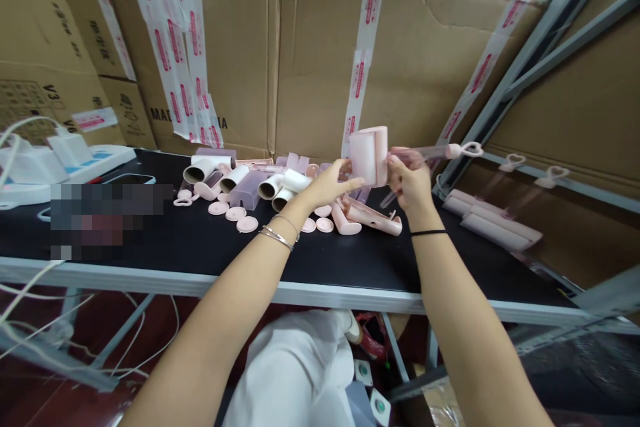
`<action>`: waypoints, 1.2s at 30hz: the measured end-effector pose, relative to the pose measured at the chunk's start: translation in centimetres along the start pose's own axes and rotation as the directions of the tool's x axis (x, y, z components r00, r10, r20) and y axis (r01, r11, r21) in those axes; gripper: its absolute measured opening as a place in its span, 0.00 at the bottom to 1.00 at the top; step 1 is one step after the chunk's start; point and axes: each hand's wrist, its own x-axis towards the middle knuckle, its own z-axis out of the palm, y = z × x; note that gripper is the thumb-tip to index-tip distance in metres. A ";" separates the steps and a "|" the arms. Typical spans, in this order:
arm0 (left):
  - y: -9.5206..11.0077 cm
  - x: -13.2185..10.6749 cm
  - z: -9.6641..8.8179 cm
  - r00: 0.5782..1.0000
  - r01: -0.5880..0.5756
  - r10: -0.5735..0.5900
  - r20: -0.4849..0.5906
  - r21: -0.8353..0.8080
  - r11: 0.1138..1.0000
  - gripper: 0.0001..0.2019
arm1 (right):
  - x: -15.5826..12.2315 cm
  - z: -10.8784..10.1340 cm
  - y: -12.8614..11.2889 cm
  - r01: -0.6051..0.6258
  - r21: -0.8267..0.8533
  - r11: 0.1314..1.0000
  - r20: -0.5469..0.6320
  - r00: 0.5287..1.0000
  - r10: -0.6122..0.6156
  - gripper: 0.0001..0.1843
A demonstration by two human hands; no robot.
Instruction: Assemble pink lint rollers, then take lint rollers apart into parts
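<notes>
In front of me, above the table, a lint roller (369, 159) with a white roll and pink shell is held up between both hands. My left hand (331, 187) has its fingers and thumb around the roll's left end. Closed round the base of the clear pink handle (436, 153), my right hand (414, 180) grips from the other side; the handle ends in a heart-shaped loop. Below lie pink curved shells (375, 217), several round pink caps (247, 224), white paper rolls (235, 178) and translucent purple covers (247, 189).
Two similar lint rollers (500, 221) rest at the table's right end. At left are a white power strip (95, 163) with plugs and a blurred-out patch. Tall cardboard (310, 53) backs the black table (165, 240). A metal frame (505, 93) slants up at right.
</notes>
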 end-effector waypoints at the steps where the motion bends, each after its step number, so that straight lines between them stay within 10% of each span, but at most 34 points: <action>1: 0.0 -0.1 0.1 1.000 0.005 -0.005 0.023 -0.021 1.000 0.27 | -0.4 0.6 -0.3 -0.029 0.088 0.996 0.068 0.997 0.023 0.26; 8: 0.0 -0.2 0.0 0.996 -0.028 0.038 -0.086 0.114 0.993 0.31 | -1.1 1.7 -0.1 -0.136 0.237 0.962 0.259 0.963 0.073 0.27; 19: -0.5 0.5 -0.8 0.988 0.024 0.006 -0.157 0.184 0.983 0.31 | 0.7 -0.3 -0.3 -0.174 0.455 0.873 -0.054 0.973 0.223 0.18; 26: 0.4 -0.2 -1.5 0.898 0.326 0.087 -0.432 0.784 0.528 0.35 | 1.4 -1.5 0.0 -0.318 0.573 0.755 -0.363 0.728 0.582 0.16; 36: 0.0 -0.2 -1.2 0.855 0.351 0.170 -0.489 0.789 0.504 0.34 | 1.3 -1.1 -0.4 -0.378 0.567 0.732 -0.246 0.771 0.588 0.17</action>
